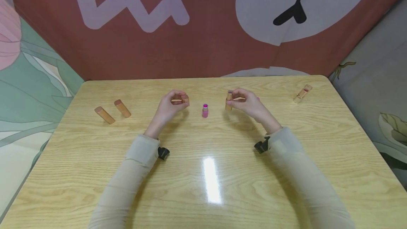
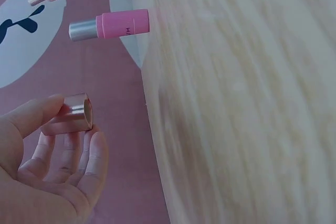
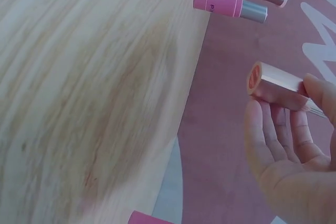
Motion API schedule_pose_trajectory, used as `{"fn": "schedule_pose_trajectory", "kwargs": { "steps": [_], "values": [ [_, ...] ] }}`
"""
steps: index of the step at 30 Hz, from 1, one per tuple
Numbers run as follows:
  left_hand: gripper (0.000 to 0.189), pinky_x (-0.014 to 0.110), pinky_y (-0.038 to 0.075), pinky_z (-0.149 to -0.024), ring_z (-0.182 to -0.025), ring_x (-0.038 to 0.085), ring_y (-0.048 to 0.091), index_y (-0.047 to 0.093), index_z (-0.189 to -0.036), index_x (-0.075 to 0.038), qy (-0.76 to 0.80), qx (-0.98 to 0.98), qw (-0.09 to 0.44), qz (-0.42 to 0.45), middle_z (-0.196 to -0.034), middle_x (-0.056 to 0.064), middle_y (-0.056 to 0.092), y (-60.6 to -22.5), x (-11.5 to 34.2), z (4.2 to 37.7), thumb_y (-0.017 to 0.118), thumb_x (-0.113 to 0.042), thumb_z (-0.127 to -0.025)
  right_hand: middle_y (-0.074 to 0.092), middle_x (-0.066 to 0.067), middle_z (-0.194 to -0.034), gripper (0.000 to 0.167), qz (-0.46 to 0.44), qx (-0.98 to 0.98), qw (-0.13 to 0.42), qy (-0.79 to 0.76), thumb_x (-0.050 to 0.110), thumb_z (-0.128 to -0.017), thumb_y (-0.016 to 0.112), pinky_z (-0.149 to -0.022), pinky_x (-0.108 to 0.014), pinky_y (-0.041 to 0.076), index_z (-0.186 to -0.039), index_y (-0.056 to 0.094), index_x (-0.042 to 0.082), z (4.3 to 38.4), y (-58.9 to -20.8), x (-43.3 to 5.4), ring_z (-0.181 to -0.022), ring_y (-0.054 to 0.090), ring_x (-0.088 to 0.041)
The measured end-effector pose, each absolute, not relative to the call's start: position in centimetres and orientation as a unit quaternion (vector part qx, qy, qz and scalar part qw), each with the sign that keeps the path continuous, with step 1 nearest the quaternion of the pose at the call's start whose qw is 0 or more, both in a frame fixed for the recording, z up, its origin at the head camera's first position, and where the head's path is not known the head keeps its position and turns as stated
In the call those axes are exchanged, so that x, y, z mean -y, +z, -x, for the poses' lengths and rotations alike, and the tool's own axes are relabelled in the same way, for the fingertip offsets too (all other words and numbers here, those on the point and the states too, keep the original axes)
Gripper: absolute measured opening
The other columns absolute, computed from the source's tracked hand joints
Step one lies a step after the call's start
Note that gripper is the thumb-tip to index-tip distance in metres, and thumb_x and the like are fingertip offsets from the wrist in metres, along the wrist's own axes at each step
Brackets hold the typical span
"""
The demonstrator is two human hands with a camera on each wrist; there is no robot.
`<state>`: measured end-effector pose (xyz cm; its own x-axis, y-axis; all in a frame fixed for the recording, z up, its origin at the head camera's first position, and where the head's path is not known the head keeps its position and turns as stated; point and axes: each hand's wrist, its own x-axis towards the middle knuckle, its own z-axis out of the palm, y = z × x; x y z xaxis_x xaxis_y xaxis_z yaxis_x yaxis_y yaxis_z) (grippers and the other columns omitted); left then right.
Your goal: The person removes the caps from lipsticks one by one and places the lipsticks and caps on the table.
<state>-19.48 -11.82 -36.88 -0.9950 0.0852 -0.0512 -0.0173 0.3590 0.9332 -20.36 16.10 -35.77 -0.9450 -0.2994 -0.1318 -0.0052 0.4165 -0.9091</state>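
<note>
My left hand [image 1: 171,102] pinches a short rose-gold lipstick cap [image 2: 67,116] between thumb and fingers, its hollow end showing in the left wrist view. In my right hand [image 1: 245,102] is a rose-gold lipstick tube [image 3: 281,86], gripped near its narrower metal collar and held roughly upright off the table. Cap and tube are apart. Between the hands a pink lipstick [image 1: 205,112] stands upright without a cap, its silver collar and magenta top showing. Neither hand touches it.
Two closed rose-gold lipsticks, one [image 1: 104,115] beside the other [image 1: 122,108], lie at the left. A lipstick with a clear cap [image 1: 302,94] lies far right. Part of a pink object [image 3: 149,218] shows near the right hand. A patterned cloth [image 1: 210,52] hangs behind the wooden table [image 1: 190,186].
</note>
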Motion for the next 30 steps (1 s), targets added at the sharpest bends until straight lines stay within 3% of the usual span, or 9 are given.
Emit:
{"fn": "schedule_pose_trajectory", "kwargs": {
  "steps": [5, 8, 12, 24, 30],
  "values": [
    [0.036, 0.033, 0.054, -0.092, -0.108, 0.028, 0.061, 0.056, -0.120, 0.000, 0.564, -0.823, 0.059, -0.015, -0.114, 0.014, 0.059, -37.0, 12.1, 19.5, 0.068, -0.004, -0.086, 0.045, -0.016, -0.145, 0.026, 0.091, -0.828, 0.141, -0.535, 0.012, -0.093, 0.061, -0.095, -0.034, 0.050, -0.111, 0.052, -0.005, 20.5, -35.9, -16.5, -0.119, 0.055, -0.036],
    [0.036, 0.033, 0.053, -0.091, -0.109, 0.028, 0.060, 0.055, -0.120, -0.001, 0.564, -0.823, 0.067, -0.007, -0.114, 0.013, 0.058, -37.1, 12.3, 19.5, 0.068, -0.005, -0.087, 0.048, -0.018, -0.139, 0.030, 0.096, -0.828, 0.137, -0.536, 0.010, -0.093, 0.060, -0.089, -0.027, 0.051, -0.117, 0.051, -0.005, 20.6, -36.0, -16.7, -0.115, 0.054, -0.029],
    [0.036, 0.032, 0.053, -0.089, -0.110, 0.027, 0.059, 0.055, -0.120, -0.002, 0.565, -0.822, 0.071, 0.002, -0.114, 0.012, 0.057, -37.2, 12.5, 19.5, 0.068, -0.005, -0.087, 0.052, -0.016, -0.123, 0.038, 0.094, -0.829, 0.135, -0.535, 0.010, -0.093, 0.060, -0.087, -0.027, 0.052, -0.126, 0.049, -0.005, 20.7, -36.1, -16.9, -0.108, 0.054, -0.021],
    [0.037, 0.025, 0.052, -0.079, -0.110, 0.030, 0.061, 0.055, -0.122, -0.003, 0.548, -0.833, 0.078, 0.001, -0.122, 0.017, 0.059, -37.7, 12.9, 19.8, 0.068, -0.009, -0.087, 0.056, -0.014, -0.121, 0.038, 0.076, -0.846, 0.116, -0.516, 0.012, -0.092, 0.063, -0.084, -0.021, 0.049, -0.126, 0.052, -0.002, 20.8, -36.3, -17.4, -0.104, 0.058, -0.022],
    [0.034, 0.025, 0.053, -0.080, -0.110, 0.031, 0.061, 0.056, -0.119, 0.000, 0.544, -0.835, 0.081, -0.015, -0.117, 0.016, 0.060, -37.8, 12.9, 19.8, 0.067, -0.005, -0.087, 0.056, -0.017, -0.123, 0.038, 0.063, -0.851, 0.118, -0.509, 0.013, -0.092, 0.063, -0.090, -0.028, 0.049, -0.126, 0.053, -0.002, 21.0, -36.4, -17.5, -0.109, 0.058, -0.026]
  ]
}}
